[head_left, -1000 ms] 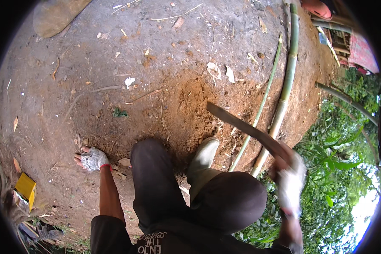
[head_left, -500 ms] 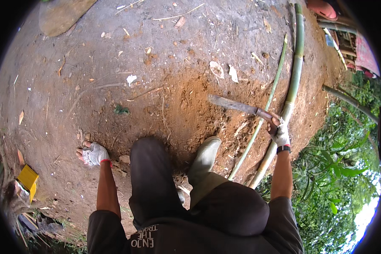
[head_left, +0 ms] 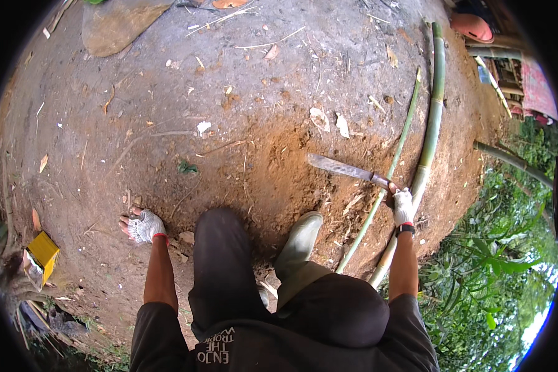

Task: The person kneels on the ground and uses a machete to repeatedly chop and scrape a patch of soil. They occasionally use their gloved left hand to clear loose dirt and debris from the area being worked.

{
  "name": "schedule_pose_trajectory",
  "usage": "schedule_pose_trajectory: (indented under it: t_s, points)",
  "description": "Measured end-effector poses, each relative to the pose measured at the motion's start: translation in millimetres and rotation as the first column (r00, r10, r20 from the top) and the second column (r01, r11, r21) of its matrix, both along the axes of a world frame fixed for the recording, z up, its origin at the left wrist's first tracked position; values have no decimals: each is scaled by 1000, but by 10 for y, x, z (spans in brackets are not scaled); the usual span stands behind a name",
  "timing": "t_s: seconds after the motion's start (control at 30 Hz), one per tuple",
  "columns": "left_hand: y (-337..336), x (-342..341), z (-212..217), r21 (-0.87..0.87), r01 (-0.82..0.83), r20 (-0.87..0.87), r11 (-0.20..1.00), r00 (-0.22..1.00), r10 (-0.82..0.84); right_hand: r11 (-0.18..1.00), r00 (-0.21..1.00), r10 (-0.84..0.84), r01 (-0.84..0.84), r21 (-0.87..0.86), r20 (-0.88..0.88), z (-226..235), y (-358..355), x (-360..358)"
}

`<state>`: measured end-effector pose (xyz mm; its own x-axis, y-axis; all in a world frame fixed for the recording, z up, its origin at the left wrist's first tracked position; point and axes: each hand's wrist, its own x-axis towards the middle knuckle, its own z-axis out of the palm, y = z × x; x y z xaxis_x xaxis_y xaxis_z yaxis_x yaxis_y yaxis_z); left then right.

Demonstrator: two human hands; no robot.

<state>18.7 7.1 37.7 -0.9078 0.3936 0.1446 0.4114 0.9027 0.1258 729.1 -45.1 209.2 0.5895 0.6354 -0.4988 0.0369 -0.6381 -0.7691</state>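
Left hand (head_left: pixel 146 226): eight o'clock, fingers apart.
Right hand (head_left: pixel 403 206): three o'clock, fingers clamped on one knife (head_left: pixel 347 169).
Poles (head_left: pixel 426 155) beside it: two.
Change: I see the knife lower than a second ago.

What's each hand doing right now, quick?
Left hand: open, with nothing visible in it.
Right hand: closed, holding a machete.

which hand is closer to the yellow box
Left. The left hand is a short way to the right of the yellow box; the right hand, gripping the machete, is much farther right, by the thick bamboo pole.
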Motion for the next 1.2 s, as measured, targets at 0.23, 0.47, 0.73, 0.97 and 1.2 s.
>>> schedule_pose_trajectory:
  t_s: [0.23,0.47,0.73,0.97,1.2]
  points:
    - [-149,-284,208,-19,-16,-16,1000,1000,16,915,815,249,-375,-149,-523,1062,-213,-1788]
    - [-292,-614,291,-3,-5,-61,1000,998,4,891,975,101,-178,-418,-200,1652,-487,-3014]
    - [-453,-534,351,-35,0,-17,999,1000,0,677,875,103,-410,611,473,2737,-11,-3286]
    - [-563,-396,324,-62,19,45,998,999,-16,991,798,58,-117,60,600,1330,-933,-2785]
    - [-394,-670,310,-213,-30,-11,977,1000,28,873,941,325,-259,-414,97,1685,-385,-3105]
